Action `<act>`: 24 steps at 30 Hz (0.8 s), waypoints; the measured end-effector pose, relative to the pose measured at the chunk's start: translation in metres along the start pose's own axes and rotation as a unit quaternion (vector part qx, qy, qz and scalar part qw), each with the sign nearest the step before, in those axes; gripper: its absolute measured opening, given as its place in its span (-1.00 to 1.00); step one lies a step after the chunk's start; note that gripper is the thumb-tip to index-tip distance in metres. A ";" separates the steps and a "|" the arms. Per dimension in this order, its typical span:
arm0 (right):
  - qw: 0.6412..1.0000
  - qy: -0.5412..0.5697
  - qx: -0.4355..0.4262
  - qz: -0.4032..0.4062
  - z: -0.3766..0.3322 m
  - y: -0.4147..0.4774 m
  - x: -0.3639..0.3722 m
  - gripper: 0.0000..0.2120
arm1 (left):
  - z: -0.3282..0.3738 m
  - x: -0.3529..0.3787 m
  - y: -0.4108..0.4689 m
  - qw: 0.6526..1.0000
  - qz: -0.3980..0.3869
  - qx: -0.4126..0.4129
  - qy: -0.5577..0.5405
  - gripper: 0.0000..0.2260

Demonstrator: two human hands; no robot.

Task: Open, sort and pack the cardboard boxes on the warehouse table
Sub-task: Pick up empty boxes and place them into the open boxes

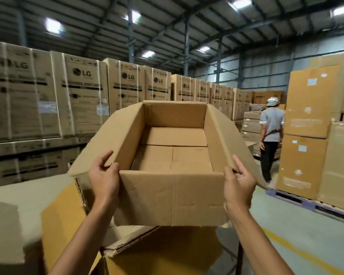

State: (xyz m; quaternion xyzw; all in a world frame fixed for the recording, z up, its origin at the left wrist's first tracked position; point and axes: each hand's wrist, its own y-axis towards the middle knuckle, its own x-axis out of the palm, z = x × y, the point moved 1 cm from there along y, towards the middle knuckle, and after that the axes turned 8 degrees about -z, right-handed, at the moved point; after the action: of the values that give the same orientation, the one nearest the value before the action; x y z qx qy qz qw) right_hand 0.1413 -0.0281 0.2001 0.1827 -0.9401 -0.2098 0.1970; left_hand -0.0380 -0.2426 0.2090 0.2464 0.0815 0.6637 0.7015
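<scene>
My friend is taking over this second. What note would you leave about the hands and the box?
Left hand grips the box at its near left corner; right hand grips the near right corner.
The box is open, flaps spread, nothing inside, seemingly lifted above a torn lower box.
Done: box opened. Left: pack it, sort the others.
A person walks away on the right.

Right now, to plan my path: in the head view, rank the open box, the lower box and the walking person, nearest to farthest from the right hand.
1. open box, gripped by the right hand.
2. lower box, just below.
3. walking person, far ahead on the right.
</scene>
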 end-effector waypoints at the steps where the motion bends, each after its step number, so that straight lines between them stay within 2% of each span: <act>1: 1.000 0.006 0.006 -0.015 0.005 0.011 0.005 -0.52 | -0.003 0.001 0.002 1.000 0.011 0.006 0.011 -0.61; 8: 0.991 0.024 0.058 -0.119 0.049 0.064 0.061 -0.51 | -0.019 -0.004 0.034 0.994 0.081 0.018 0.073 -0.61; 12: 0.980 0.009 0.077 -0.183 0.084 0.093 0.101 -0.56 | -0.045 -0.016 0.065 0.990 0.076 0.013 0.114 -0.64; 15: 0.960 -0.016 0.127 -0.251 0.124 0.112 0.132 -0.59 | -0.069 -0.024 0.080 0.982 0.054 -0.008 0.179 -0.63; 17: 0.932 -0.070 0.164 -0.315 0.158 0.123 0.149 -0.67 | -0.091 -0.027 0.083 0.967 0.030 -0.044 0.250 -0.64; 19: 0.890 -0.173 0.173 -0.384 0.189 0.124 0.159 -0.84 | -0.119 -0.032 0.082 0.947 0.002 -0.104 0.304 -0.64; 21: 0.843 -0.285 0.167 -0.423 0.227 0.117 0.166 -0.71 | -0.147 -0.043 0.080 0.924 0.000 -0.180 0.336 -0.64; 24: 0.787 -0.389 0.171 -0.446 0.262 0.106 0.166 -0.74 | -0.171 -0.045 0.066 0.904 -0.018 -0.236 0.355 -0.63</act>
State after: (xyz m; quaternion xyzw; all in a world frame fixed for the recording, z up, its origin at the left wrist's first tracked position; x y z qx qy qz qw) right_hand -0.1455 0.0756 0.0802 0.5155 -0.7712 -0.1631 -0.3359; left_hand -0.1771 -0.2454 0.0811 -0.1803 0.1707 0.6942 0.6756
